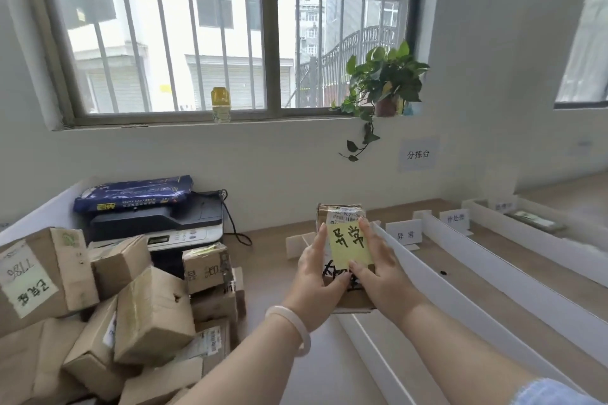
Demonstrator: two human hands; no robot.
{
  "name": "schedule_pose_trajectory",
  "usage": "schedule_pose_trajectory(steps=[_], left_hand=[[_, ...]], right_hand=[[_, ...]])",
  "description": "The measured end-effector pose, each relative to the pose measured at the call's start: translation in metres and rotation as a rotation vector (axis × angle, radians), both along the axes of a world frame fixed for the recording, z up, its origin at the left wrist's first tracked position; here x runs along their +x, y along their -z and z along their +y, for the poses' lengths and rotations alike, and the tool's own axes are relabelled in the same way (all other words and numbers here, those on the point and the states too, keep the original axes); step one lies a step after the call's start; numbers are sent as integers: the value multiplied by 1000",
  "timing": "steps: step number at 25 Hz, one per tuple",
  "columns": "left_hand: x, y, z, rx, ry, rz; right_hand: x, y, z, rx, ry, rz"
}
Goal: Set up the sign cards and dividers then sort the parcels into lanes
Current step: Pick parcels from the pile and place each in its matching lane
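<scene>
Brown cardboard parcel (342, 214) held up in both hands over the middle of the wooden surface (268, 260), just left of the near end of the white dividers (493, 263). A yellow note (350, 242) with black handwritten characters is stuck to its upper face. The left hand (316, 276) grips the parcel's left side, fingers pressed together along the edge and thumb lying across the face below the note. The right hand (383, 270) grips the right side, its fingers close together and curled round the edge, one finger lying along the note's right margin and the thumb touching its lower edge. A pale bracelet (292, 329) circles the left wrist. The dividers run from the back edge toward the front right corner, forming lanes; white sign cards (404, 235) stand at the lanes' back ends, and another parcel (533, 220) lies in the farthest lane. A heap of cardboard boxes (131, 306) fills the front left corner. Behind it stands a printer (164, 223) with a blue pack (135, 192) on top. On the windowsill sit a yellow jar (221, 105) and a potted plant (385, 82), and a paper label (418, 154) is fixed to the wall.
</scene>
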State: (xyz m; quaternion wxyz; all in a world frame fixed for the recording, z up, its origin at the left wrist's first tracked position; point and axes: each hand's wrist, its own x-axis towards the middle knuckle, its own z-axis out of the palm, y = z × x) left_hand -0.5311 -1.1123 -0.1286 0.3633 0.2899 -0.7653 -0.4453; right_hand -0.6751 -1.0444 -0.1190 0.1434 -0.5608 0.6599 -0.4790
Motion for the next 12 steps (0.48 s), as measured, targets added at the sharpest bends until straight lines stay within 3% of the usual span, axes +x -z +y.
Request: schedule_pose_trajectory(steps=[12], left_hand=[[-66,13,91,17,277,22]], right_hand=[[-39,8,127,27,324,68]])
